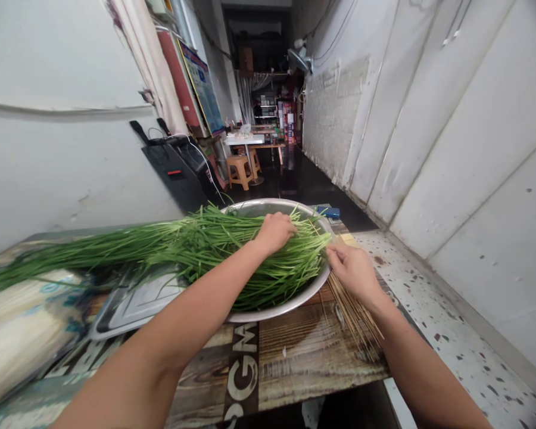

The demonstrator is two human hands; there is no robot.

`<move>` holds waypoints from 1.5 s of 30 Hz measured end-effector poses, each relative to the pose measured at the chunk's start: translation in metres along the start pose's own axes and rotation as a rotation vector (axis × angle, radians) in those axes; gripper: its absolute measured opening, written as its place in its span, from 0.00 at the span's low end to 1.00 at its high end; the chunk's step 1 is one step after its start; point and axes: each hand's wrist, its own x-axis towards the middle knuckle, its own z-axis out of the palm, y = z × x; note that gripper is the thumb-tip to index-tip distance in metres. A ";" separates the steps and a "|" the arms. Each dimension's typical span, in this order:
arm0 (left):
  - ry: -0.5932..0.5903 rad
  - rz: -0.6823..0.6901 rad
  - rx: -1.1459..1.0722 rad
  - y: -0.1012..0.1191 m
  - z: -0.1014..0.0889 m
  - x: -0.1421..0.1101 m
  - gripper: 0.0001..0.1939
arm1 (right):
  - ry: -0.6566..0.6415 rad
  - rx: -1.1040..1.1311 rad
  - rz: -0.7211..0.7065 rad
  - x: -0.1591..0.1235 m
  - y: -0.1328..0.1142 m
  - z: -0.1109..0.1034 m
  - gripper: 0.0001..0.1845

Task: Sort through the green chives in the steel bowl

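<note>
A large heap of long green garlic chives (250,238) fills a round metal basin (279,314) and trails over its left side. Across the pale stem ends lies my left hand (277,231), its fingers curled down around some chives. At the basin's right rim, my right hand (355,268) is closed in a pinch beside the cut ends of the stems. What sits between those fingertips is too small to make out. Thin bamboo skewers (351,316) lie in a loose bundle on the table below my right hand.
A metal tray (111,322) and a plastic-wrapped white pack (22,333) are on the wood-patterned table (304,357) at left. Behind the basin is a small blue object (329,212). Farther back stand an orange stool (240,171) and a white table (245,139).
</note>
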 end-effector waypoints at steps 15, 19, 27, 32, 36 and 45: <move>0.199 -0.098 -0.393 0.014 -0.004 0.003 0.09 | 0.009 0.030 -0.057 0.000 0.001 0.000 0.15; 0.231 -0.181 -0.671 0.022 -0.004 0.006 0.09 | 0.006 0.015 -0.057 -0.001 0.000 -0.001 0.15; 0.248 -0.336 -0.911 0.025 0.002 0.007 0.09 | 0.004 0.002 -0.079 -0.002 0.000 -0.002 0.15; 0.217 -0.325 -0.916 0.026 -0.001 0.005 0.09 | 0.010 -0.019 -0.069 -0.001 0.000 -0.002 0.15; 0.211 -0.312 -0.925 0.027 0.000 0.005 0.09 | -0.003 -0.015 -0.065 -0.001 -0.001 -0.002 0.16; 0.235 -0.342 -0.905 0.028 -0.001 0.005 0.10 | -0.013 -0.004 -0.072 -0.001 0.001 -0.002 0.17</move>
